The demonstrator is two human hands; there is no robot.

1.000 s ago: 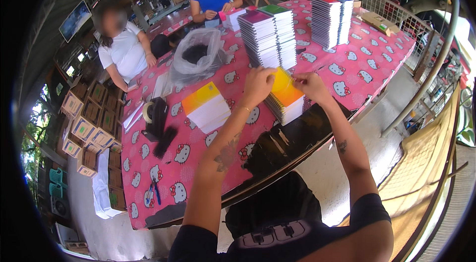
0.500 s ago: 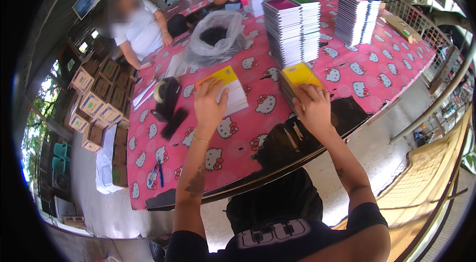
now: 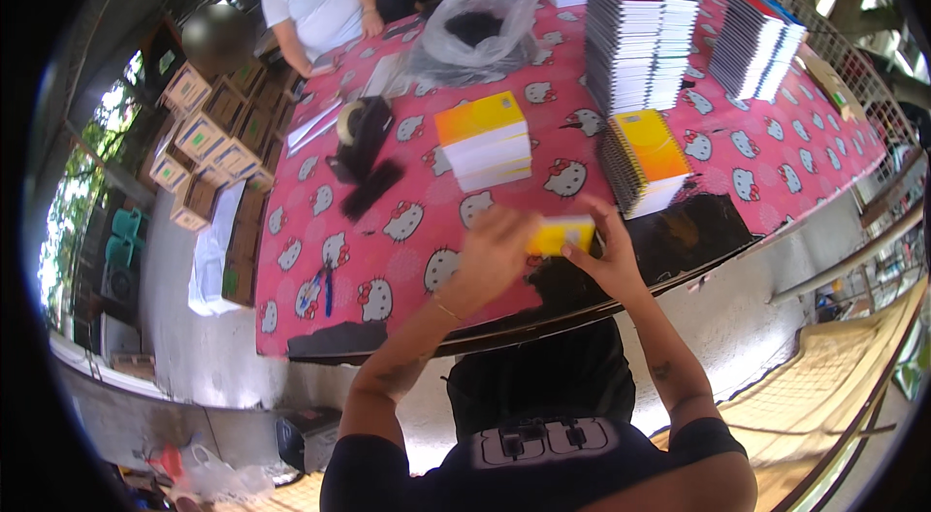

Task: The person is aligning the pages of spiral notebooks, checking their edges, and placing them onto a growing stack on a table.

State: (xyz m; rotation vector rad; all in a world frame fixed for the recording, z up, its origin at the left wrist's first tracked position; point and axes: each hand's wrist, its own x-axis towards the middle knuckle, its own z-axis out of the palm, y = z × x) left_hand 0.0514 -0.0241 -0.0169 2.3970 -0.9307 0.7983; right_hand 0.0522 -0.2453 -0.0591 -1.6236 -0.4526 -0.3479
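Note:
Over the near edge of the table, my left hand (image 3: pixel 497 255) and my right hand (image 3: pixel 609 255) hold a small yellow-covered notebook (image 3: pixel 562 236) between them. The right thumb presses on its cover. The left hand is somewhat blurred, its fingers closed at the notebook's left end. Beyond the left hand stands a stack of yellow-covered paper blocks (image 3: pixel 485 148) with white page edges and no coil showing. Past the right hand is a shorter stack of coil-bound yellow-orange notebooks (image 3: pixel 652 151).
Tall coil-bound notebook stacks (image 3: pixel 630 47) and red and blue ones (image 3: pixel 754 47) stand farther right. A tape dispenser (image 3: pixel 367 129), black brush (image 3: pixel 373 190), blue-handled tool (image 3: pixel 328 291) and plastic bag of black pieces (image 3: pixel 480 37) lie on the pink tablecloth (image 3: pixel 407 265). Two people work across the table.
Both hands have drawn back from the two yellow stacks toward the table's near edge and come together on a yellow notebook. The whole view has shifted.

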